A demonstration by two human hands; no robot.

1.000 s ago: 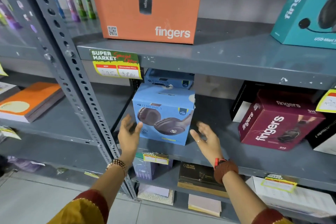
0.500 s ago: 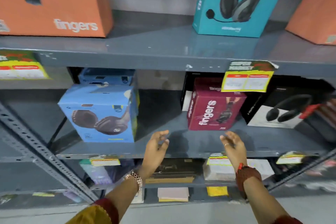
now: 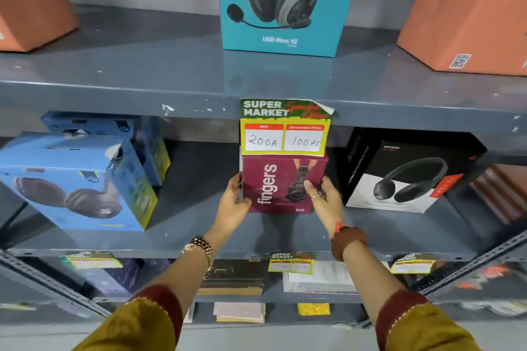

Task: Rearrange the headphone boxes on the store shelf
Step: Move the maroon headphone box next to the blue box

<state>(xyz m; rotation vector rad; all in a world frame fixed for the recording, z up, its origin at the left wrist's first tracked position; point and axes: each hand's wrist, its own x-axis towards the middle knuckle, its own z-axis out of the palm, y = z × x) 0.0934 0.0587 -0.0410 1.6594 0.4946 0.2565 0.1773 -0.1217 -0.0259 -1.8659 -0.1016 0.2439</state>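
My left hand (image 3: 232, 202) and right hand (image 3: 325, 198), open and empty half a second ago, now clamp the maroon box (image 3: 281, 184) from both sides, fingers pressed to its edges. It stands mid-shelf (image 3: 199, 232), under the price tag (image 3: 285, 129). Beyond, the blue box (image 3: 71, 179) and black box (image 3: 405, 177) sit untouched. Judgement: repositioning begins.

Price tag (image 3: 285, 128) at 12 o'clock covers the top of the maroon fingers box (image 3: 281, 185). Orange boxes at 10 (image 3: 31, 0) and 2 o'clock (image 3: 470, 11) cut by frame edges. Rear blue box (image 3: 119, 128) mostly hidden behind the front blue box (image 3: 71, 182). Lower-shelf labels (image 3: 291, 263) at 6 o'clock too blurred to read.
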